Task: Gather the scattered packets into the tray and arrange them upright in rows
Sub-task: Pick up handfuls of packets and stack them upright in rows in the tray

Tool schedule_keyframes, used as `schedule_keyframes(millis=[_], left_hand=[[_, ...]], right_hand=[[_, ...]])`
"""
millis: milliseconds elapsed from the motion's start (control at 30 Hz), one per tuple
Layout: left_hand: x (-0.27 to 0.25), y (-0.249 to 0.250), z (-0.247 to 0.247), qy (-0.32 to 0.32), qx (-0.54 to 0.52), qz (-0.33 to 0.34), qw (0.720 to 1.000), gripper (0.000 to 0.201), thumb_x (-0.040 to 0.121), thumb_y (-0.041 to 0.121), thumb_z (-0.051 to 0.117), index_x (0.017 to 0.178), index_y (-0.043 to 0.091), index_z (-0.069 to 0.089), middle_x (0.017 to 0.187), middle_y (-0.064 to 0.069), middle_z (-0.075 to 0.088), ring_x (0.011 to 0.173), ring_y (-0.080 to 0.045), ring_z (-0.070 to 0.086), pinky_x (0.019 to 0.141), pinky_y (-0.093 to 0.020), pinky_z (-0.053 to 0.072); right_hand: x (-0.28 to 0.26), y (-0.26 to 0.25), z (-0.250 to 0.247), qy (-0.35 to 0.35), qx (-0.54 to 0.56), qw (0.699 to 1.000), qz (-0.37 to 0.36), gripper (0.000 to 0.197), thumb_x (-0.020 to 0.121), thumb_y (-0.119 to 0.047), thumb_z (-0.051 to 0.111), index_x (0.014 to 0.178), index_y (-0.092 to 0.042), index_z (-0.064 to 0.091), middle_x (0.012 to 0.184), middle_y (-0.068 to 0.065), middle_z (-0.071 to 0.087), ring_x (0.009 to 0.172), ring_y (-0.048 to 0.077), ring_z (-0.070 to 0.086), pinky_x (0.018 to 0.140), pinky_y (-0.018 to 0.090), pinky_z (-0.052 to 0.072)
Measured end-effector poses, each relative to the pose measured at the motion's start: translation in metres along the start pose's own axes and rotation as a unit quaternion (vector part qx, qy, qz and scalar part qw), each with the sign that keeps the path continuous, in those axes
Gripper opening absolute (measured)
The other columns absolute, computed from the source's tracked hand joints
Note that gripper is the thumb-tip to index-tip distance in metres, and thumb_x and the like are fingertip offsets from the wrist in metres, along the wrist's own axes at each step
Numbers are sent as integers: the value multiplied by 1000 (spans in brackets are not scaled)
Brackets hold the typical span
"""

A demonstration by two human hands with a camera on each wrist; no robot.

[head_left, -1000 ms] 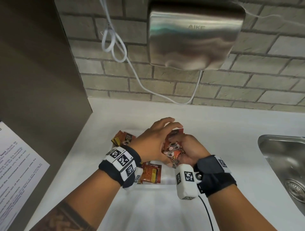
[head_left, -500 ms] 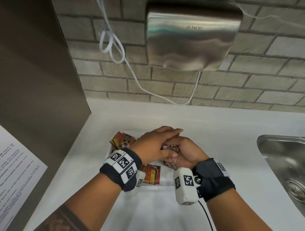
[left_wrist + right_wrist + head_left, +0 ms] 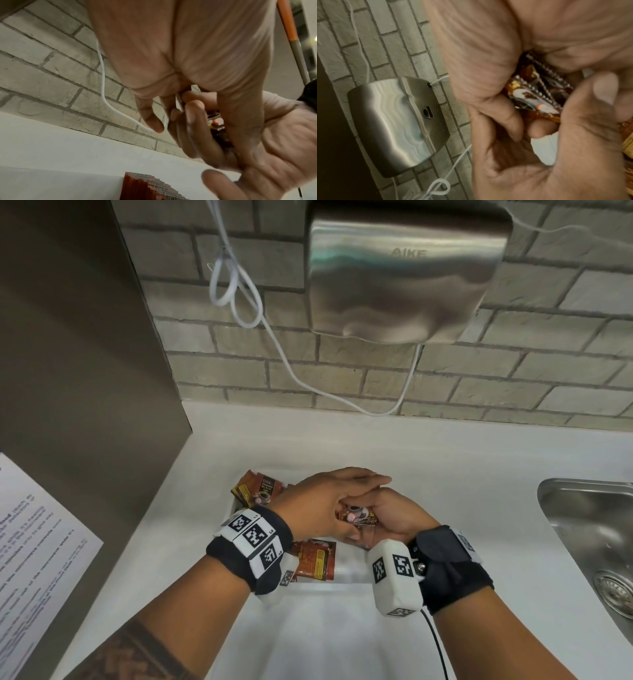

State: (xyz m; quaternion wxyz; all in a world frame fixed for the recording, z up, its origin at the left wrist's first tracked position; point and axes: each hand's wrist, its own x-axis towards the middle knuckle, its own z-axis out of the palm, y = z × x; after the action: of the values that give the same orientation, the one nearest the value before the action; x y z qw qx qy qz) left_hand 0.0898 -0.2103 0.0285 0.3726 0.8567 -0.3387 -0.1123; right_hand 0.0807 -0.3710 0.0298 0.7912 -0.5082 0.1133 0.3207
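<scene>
Both hands meet over the white tray (image 3: 346, 575) and hold a small bundle of brown coffee packets (image 3: 358, 515) between them. My left hand (image 3: 325, 505) lies over the top of the bundle, thumb underneath. My right hand (image 3: 397, 517) cups the bundle from the right, fingers curled round it. The right wrist view shows the bundle's serrated edges (image 3: 537, 92) between palm and fingers. In the left wrist view the bundle (image 3: 217, 125) is mostly hidden by fingers. More packets lean at the tray's far left (image 3: 260, 491), and one lies flat near the front (image 3: 313, 559).
The tray sits on a white counter (image 3: 445, 460) against a brick wall. A steel hand dryer (image 3: 404, 268) hangs above with a white cable (image 3: 239, 302). A steel sink (image 3: 596, 542) is at the right. A brown panel (image 3: 78, 337) and a printed sheet (image 3: 34, 559) stand at the left.
A second ago the bundle stood higher between the hands, with the left fingers spread above it. The hands have lowered it toward the tray and closed tighter around it.
</scene>
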Motion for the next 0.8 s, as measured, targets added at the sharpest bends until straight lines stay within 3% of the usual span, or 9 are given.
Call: schedule_keyframes(millis=[133,200,267,333,467,533,633,733,800], left_hand=[[3,0,3,26,-7,0,1000,75,75,16,86,143,30,57,150,18,46,132,3,47,111,-21,40],[4,1,1,44,-15,-11,999,66,74,16,87,134,27,63,138,14,57,123,1,55,104,-24,46],[5,0,-1,63,-34,-28,997,59,73,14,86,127,24,64,124,12,65,111,-1,61,96,-30,51],[6,-1,-1,71,-40,-32,996,59,73,13,86,127,25,64,122,12,67,109,-2,62,95,-32,52],[8,-2,1,59,-23,-22,998,63,74,15,85,131,28,62,127,17,64,112,-3,62,96,-30,51],[7,-4,-1,62,-18,-11,998,61,75,13,85,131,26,63,130,16,62,113,-3,60,97,-23,49],[6,-6,-7,74,28,-5,997,61,76,14,85,133,24,64,134,11,59,119,-1,52,98,-2,36],[6,-6,-9,89,23,-1,996,71,75,15,87,139,27,59,140,11,54,125,2,49,106,-7,34],[7,-4,-10,107,-16,-13,994,92,70,22,92,149,34,46,149,13,43,133,3,41,109,-10,35]], right_hand=[[-2,3,2,-9,-38,999,-7,17,98,-4,46,107,-8,60,99,10,64,92,21,62,79,31,56],[0,6,1,7,-14,1000,-1,17,96,-6,53,109,-10,62,107,11,65,106,26,62,90,43,54],[2,6,-1,18,-5,1000,-3,22,91,-10,63,113,-13,63,109,10,66,109,28,63,97,51,49],[3,5,-1,28,-18,999,-4,23,90,-14,66,113,-14,64,103,9,68,102,27,64,97,50,48],[4,6,1,50,-59,996,-41,13,98,-11,58,109,-8,62,96,11,69,93,28,63,74,39,53],[1,6,1,54,-76,994,-54,17,98,-14,59,113,-7,63,103,9,70,97,26,63,80,41,53],[-4,5,-4,79,-175,977,-95,21,99,-20,60,117,-12,66,111,4,73,98,22,69,92,41,54],[-6,4,-10,111,-264,945,-158,17,96,-20,63,109,-14,72,103,6,76,100,26,72,100,49,52],[-10,3,-11,114,-234,951,-168,18,96,-15,62,109,-11,73,103,10,76,101,32,71,97,50,53]])
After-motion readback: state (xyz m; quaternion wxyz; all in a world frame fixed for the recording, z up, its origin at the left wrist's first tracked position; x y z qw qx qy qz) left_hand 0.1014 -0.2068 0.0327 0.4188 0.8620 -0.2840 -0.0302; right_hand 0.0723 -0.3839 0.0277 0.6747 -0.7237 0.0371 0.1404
